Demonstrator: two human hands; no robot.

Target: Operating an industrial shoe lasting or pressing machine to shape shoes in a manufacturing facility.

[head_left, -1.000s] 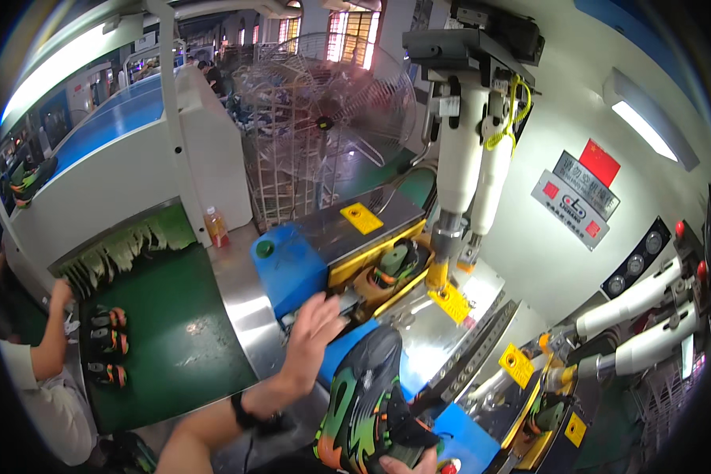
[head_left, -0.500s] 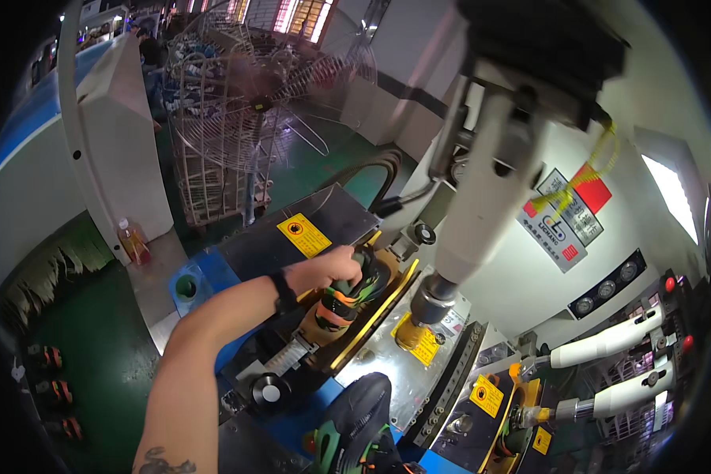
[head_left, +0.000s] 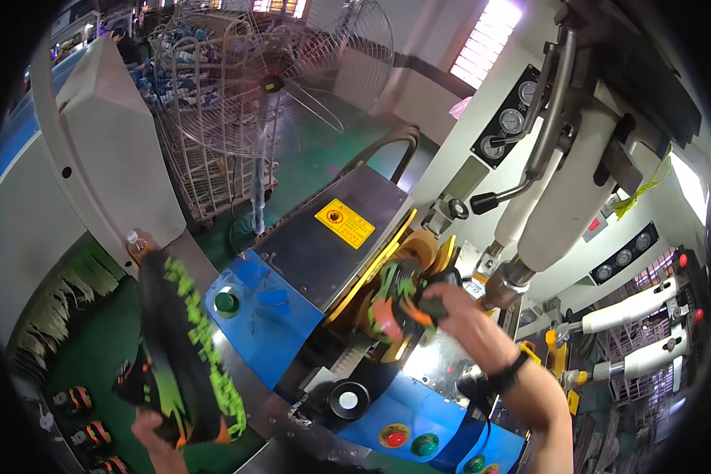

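At the lower left my left hand (head_left: 154, 434), blurred and partly cut off by the lower edge, is closed on the lower end of a black shoe (head_left: 174, 332). Its dark sole with bright green lugs faces up, with orange and green patches at the bottom. To the right, my right hand (head_left: 454, 312) grips a second black, green and orange shoe (head_left: 399, 304) at its dark end. That shoe lies in the press between yellow side pads (head_left: 378, 265). A dark band circles my right wrist. Some fingers are hidden behind the shoe.
White press cylinders (head_left: 569, 189) hang above the right hand. A blue panel (head_left: 265, 320) with a green button (head_left: 227, 301) lies between the hands; red and green buttons (head_left: 425, 445) sit nearer. A fan (head_left: 272, 83) stands behind. Several shoes (head_left: 92, 434) sit lower left.
My left hand has left the press and is at lower left with a shoe. My right hand has come up to the press, holding the other shoe there. The view has shifted.
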